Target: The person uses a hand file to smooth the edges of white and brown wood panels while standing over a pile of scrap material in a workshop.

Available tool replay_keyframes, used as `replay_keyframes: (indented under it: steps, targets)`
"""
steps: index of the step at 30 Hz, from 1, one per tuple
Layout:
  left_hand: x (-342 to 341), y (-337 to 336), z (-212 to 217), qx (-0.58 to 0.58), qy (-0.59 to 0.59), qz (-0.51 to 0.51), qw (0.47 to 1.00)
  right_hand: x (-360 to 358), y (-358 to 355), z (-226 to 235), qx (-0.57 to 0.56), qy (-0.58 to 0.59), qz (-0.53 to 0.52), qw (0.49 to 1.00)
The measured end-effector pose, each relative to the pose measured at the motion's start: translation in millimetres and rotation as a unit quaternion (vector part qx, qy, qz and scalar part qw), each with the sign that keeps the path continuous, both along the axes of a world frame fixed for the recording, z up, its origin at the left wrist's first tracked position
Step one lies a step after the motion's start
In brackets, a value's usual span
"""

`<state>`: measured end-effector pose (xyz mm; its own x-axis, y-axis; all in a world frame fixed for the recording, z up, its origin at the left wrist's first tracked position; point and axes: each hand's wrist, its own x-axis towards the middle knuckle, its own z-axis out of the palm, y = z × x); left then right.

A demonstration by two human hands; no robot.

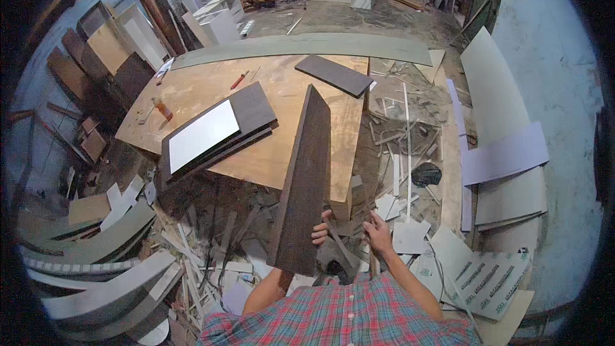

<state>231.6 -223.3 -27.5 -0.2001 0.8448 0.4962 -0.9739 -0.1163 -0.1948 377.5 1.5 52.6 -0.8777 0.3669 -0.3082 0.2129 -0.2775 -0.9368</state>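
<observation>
Head view: one long dark board in hand, bench half loaded

Biggest thing here is the wooden bench. Next is the long dark board, between the person's chest and the bench. My read: it's at the handling/positioning step, and the next move wants a steady hold and watching that far end. Long axis runs away from the body, far end aimed over the bench and a touch right, whole thing tilted. Can't tell if it touches the bench.

Then there's the pile of dark boards with a white panel on top, plus a shorter dark board at the far right corner.

Left grip: fingers curled round the long board's right edge near its low end. Right grip: off the board, fingers partly bent; can't tell if they pinch anything.

Smallest: a red tool on the bench.
</observation>
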Motion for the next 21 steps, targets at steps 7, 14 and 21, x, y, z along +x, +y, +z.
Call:
replay_keyframes:
  steps: [7, 14, 21]
  targets:
    - [52.9, 22.6, -1.4, 0.088, -0.128, 0.023, 0.988, -72.4, -47.5, -8.2, -0.042, 0.021, 0.06, 0.997]
    - [102.9, 27.7, -19.7, 0.08, -0.207, 0.06, 0.973, -84.9, -30.6, -35.0, -0.051, -0.003, 0.086, 0.995]
    - [124.4, 0.2, -40.0, -0.065, -0.224, 0.174, 0.957, -101.6, -35.2, -40.2, 0.012, -0.03, 0.117, 0.993]
